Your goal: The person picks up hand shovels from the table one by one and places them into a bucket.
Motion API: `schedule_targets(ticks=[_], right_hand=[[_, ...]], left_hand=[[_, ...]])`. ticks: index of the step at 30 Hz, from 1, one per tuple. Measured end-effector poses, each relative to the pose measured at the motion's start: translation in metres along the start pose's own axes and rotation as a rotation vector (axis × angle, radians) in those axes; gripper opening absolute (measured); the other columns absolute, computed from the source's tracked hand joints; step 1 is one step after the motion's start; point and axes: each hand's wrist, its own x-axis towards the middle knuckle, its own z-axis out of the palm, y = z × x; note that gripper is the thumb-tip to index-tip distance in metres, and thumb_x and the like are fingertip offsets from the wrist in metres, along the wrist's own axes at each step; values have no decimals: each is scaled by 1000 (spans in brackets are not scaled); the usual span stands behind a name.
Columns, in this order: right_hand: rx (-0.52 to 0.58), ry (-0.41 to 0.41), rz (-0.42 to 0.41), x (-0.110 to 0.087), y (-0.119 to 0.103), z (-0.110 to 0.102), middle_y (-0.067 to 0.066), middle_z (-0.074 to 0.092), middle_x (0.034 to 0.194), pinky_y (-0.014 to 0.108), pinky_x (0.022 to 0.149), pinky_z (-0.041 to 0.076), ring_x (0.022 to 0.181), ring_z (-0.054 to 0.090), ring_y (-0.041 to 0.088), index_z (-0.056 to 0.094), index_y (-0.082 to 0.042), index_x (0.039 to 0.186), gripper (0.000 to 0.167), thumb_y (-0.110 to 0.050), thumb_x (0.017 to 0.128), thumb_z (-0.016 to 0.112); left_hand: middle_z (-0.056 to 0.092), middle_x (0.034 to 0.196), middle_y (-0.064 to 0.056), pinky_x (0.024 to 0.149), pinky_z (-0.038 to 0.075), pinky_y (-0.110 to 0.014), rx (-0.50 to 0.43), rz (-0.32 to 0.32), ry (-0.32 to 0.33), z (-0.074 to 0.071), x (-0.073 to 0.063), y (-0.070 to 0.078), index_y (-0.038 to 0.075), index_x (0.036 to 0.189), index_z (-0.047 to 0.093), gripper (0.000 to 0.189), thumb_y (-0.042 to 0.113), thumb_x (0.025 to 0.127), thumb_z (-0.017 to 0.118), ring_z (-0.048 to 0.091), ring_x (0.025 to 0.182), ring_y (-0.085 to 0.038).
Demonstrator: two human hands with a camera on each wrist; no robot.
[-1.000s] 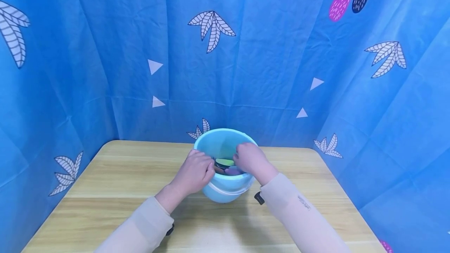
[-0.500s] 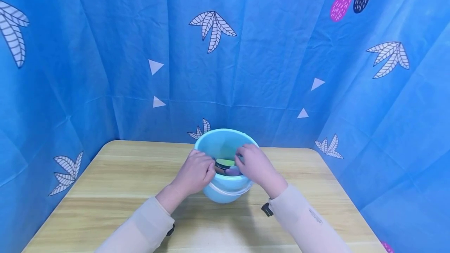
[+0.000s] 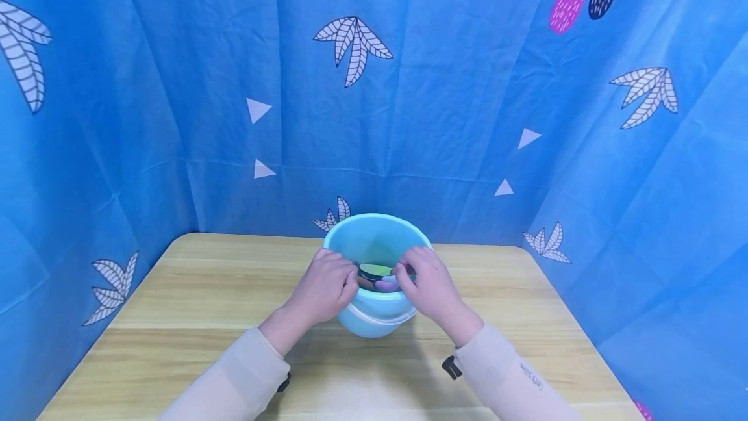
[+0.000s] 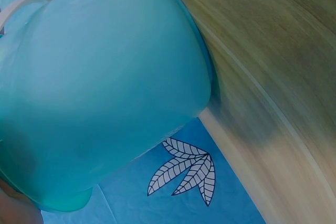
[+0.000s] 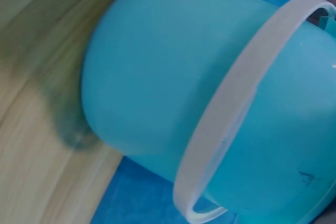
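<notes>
A light-blue bucket with a white handle stands on the wooden table in the head view. My left hand grips its left rim, fingers curled over the edge. On the opposite side, my right hand has its fingers bent over the right rim, thumb toward the inside; its fingertips are partly hidden. Down in the bucket lie a light-green rounded piece, a purple piece and a brown one. Both wrist views are filled mostly by the bucket's outer wall.
The wooden table has rounded far corners. A blue patterned cloth hangs close behind it and along both sides. The bucket is near the table's far edge.
My right hand has drawn back from inside the bucket to its right rim, moving right and slightly toward me. The left hand and the bucket have stayed nearly still.
</notes>
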Motion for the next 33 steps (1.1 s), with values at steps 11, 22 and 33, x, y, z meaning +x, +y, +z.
schedule_targets(ticks=[11,22,33], right_hand=[[54,89,-47,-7,5,7,-11,55,79,29,69,44,76,47,8,56,-19,76,19,-13,93,61],[57,161,-164,-11,12,13,-10,49,68,29,68,39,73,44,10,57,-16,71,22,-11,92,61],[52,214,-191,-12,13,19,-11,46,64,28,65,38,69,42,10,58,-16,68,25,-10,92,60]], left_hand=[[40,60,15,82,38,-37,3,5,4,-2,0,1,26,64,49,29,16,91,54,43,69,-10],[42,61,15,83,38,-36,-3,10,-2,-2,0,1,26,65,50,30,19,95,50,43,69,-9],[49,64,15,86,38,-37,0,6,-25,0,-1,0,25,66,54,31,22,97,46,46,72,-10]])
